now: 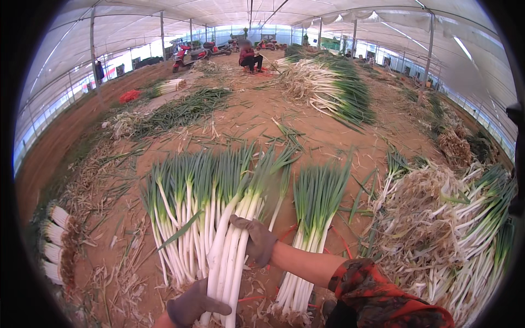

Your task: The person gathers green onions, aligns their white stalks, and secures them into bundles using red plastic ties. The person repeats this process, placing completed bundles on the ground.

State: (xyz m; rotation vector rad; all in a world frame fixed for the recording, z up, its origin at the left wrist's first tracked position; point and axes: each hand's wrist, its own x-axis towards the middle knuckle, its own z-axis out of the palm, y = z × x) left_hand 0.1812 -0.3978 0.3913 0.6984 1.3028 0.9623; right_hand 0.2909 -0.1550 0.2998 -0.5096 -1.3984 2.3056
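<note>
A handful of long white-stalked green onions [228,254] is gripped in both my gloved hands. My left hand [195,305] wraps the lower white stalks near the bottom of the view. Higher up, my right hand [256,238] curls around the same stalks from the right, below the green leaves. Just behind them, a wide row of green onions [188,205] lies on the soil, leaves pointing away. To the right of my right hand rests another bunch of green onions [303,242], with red ties [341,242] on the ground around it. The root ends of the held stalks are partly out of view.
At right lies a large heap of untrimmed green onions [434,221] with dry husks. Tied bundles [57,246] stand at far left. Ahead are a big onion pile [328,82], cut leaves [184,108], a seated person [249,59] and parked scooters [190,56].
</note>
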